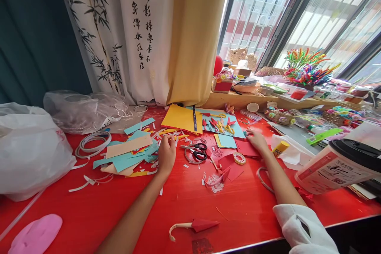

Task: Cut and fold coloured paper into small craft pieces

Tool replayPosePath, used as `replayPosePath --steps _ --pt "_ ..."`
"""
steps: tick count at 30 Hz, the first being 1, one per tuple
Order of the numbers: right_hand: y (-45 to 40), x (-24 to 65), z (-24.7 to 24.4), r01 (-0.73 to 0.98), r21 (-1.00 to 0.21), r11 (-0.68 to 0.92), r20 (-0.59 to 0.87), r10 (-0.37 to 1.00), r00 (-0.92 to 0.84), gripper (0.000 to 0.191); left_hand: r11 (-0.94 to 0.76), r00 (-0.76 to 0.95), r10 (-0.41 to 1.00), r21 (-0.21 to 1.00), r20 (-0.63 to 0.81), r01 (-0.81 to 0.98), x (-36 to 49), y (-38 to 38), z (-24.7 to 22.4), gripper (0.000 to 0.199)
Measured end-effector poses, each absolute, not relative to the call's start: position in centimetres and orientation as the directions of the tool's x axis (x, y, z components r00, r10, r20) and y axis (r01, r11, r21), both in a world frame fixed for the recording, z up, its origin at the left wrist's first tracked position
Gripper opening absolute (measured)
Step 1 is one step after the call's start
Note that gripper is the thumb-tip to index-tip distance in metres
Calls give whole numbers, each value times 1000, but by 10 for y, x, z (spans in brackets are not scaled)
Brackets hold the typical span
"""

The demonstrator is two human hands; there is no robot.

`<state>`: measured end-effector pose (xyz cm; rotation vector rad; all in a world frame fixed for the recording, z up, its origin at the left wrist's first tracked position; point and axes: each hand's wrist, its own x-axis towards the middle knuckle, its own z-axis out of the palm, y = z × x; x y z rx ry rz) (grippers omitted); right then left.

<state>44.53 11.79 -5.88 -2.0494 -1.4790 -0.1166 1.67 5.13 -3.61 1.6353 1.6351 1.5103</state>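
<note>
My left hand [167,150] is over the right edge of a pile of blue, tan and yellow paper strips [127,152]. Its fingers are curled together, and whatever they hold is hidden. Further right, my right hand [256,141] reaches to the corner of a light blue sheet [212,127], fingers stretched out, a small teal bit at their tips. Small red and yellow paper umbrellas [222,123] lie on that sheet. Red paper squares [246,148] are beside the right hand. Between my hands lie black-handled scissors [199,151] and a roll of tape [239,158].
A finished-looking red paper umbrella [204,225] with a curved tan handle lies near the front edge of the red table [178,202]. A lidded cup [333,166] and a glue stick [280,148] stand at right. A white plastic bag [29,151] fills the left.
</note>
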Motion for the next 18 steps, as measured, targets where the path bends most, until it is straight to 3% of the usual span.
replayPosePath --steps 11,18 --pt "128 448 -51 829 -496 -258 466 727 505 34 -254 -252 882 853 398 456 17 51 -35 18" --pt "120 460 -63 772 -475 -423 403 675 618 46 -244 -248 888 853 388 461 17 51 -36 18"
